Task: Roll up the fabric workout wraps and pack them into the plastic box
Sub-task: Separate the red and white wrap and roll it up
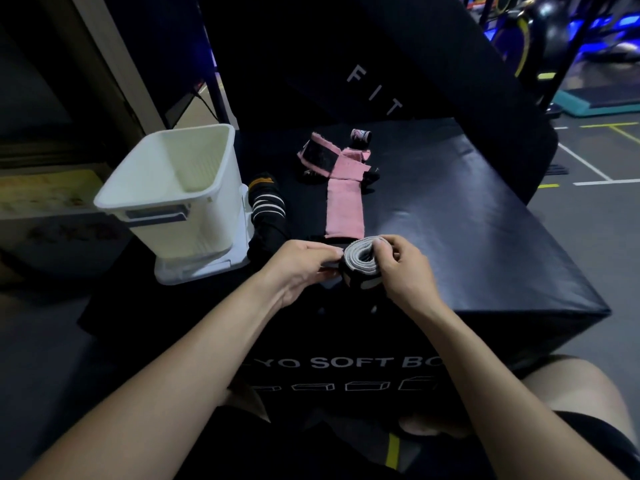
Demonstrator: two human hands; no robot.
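A grey and black wrap (362, 259), rolled into a thick coil, sits at the near edge of the black soft box (467, 220). My left hand (304, 268) pinches its left side and my right hand (403, 268) grips its right side. Beyond it lies a pink wrap (344, 202), unrolled, its far end tangled with a pink and black wrap (320, 154). A black wrap with white and orange stripes (266, 202) lies beside the white plastic box (180, 188), which stands open at the left.
The white box stands on its flat white lid (204, 270). A small rolled wrap (360, 135) stands at the far edge. A black padded block marked FIT (375, 91) rises behind. Gym floor with painted lines (595, 168) lies right.
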